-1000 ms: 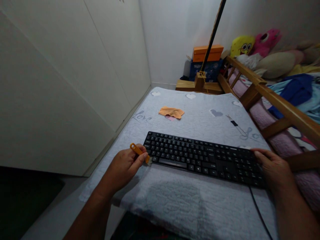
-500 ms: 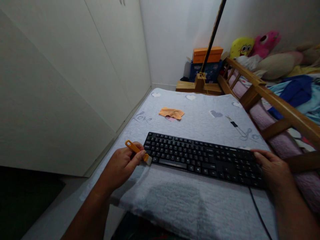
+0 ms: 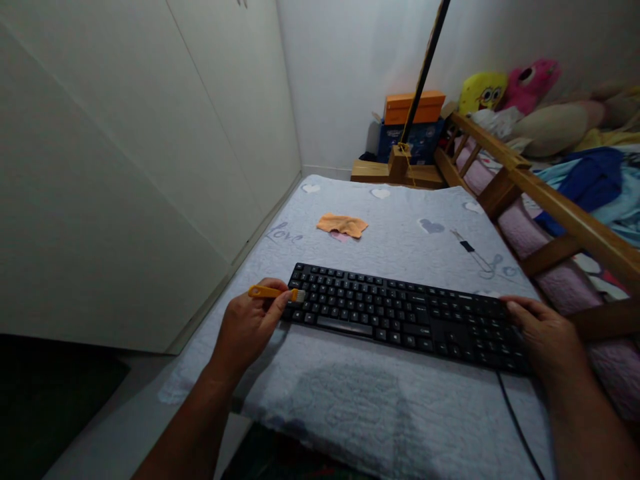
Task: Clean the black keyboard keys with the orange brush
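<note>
A black computer keyboard (image 3: 370, 310) lies at a slant on the cloth-covered surface, its cable running off toward the lower right. Between the thumb and fingers of my left hand (image 3: 255, 313) is a small brush (image 3: 267, 292) with an orange handle. Its pale bristles are over the keys at the keyboard's left end; whether they touch is hard to make out. My right hand (image 3: 543, 333) grips the keyboard's right end, thumb on top and the other fingers partly hidden at the side.
An orange cloth (image 3: 343, 225) lies beyond the keyboard, and a thin metal tool with a black band (image 3: 467, 247) rests at the right. A wooden rail (image 3: 555, 193) borders the right side. White cabinet doors (image 3: 150, 147) stand left. Boxes (image 3: 413, 110) sit at the back.
My left hand has moved the brush up from the keyboard's lower left corner onto the left keys, and the handle now lies nearly level. My right hand has stayed at the right end.
</note>
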The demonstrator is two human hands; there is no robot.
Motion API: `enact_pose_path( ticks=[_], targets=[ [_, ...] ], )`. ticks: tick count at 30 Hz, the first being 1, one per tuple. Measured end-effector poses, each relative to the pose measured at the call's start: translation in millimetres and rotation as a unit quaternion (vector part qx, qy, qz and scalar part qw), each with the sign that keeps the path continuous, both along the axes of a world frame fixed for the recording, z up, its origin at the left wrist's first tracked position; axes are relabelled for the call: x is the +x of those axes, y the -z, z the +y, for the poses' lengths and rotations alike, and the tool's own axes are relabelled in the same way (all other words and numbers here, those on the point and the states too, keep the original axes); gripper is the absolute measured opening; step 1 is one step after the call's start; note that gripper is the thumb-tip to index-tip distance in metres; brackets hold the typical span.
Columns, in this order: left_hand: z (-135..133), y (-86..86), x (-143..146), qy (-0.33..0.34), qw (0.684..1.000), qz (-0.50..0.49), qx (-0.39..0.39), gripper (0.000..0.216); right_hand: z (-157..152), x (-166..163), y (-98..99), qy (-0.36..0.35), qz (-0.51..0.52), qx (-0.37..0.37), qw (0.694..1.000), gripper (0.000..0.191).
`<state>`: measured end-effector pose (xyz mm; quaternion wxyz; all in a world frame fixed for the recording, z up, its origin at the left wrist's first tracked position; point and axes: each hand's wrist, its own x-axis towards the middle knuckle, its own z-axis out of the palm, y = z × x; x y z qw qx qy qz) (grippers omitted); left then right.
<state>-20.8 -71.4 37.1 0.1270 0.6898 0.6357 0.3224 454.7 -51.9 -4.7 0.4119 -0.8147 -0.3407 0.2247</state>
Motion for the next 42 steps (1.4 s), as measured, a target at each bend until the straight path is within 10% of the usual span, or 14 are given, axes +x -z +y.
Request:
enact_pose_path(
  ticks=[42],
  targets=[
    [-3,1.8,17,0.042,0.999,-0.003,0.026,0.026,1,10,10.1,-0.007,0.007,-0.002,1.0,0.048]
  ],
)
